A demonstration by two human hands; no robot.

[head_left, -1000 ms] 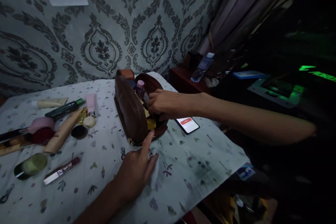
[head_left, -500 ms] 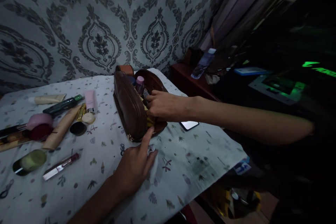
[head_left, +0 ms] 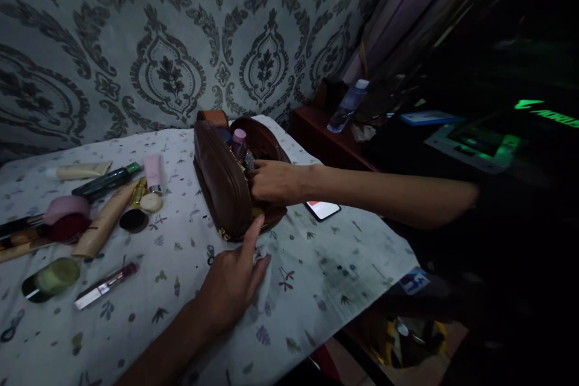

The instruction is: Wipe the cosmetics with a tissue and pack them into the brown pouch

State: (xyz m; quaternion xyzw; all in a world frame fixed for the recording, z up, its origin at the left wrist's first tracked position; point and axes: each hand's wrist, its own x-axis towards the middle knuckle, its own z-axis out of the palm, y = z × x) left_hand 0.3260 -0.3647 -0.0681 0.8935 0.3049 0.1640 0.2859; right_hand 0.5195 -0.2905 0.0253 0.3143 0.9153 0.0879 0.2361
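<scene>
A brown zippered bag (head_left: 221, 184) stands unzipped on the patterned cloth (head_left: 190, 325). Inside it show a pink-capped bottle (head_left: 239, 137) and a glittery item (head_left: 249, 160). My right hand (head_left: 275, 183) reaches into the bag's opening from the right; its fingertips are hidden inside, so what they touch cannot be made out. At the bag's near end is my left hand (head_left: 235, 280), its index finger stretched towards the bag's rim and its thumb apart, with a small whitish crumpled thing beside the fingers.
At left lie a pink tube (head_left: 153, 172), a green bottle (head_left: 107, 182), a beige tube (head_left: 104, 223), a lip gloss tube (head_left: 105, 286) and a green-lidded jar (head_left: 50, 279). A phone (head_left: 323, 210) lies right of the bag; a water bottle (head_left: 348, 106) stands behind.
My right hand has sunk slightly deeper into the bag, and its forearm has shifted. More of the phone shows. My left hand has barely moved.
</scene>
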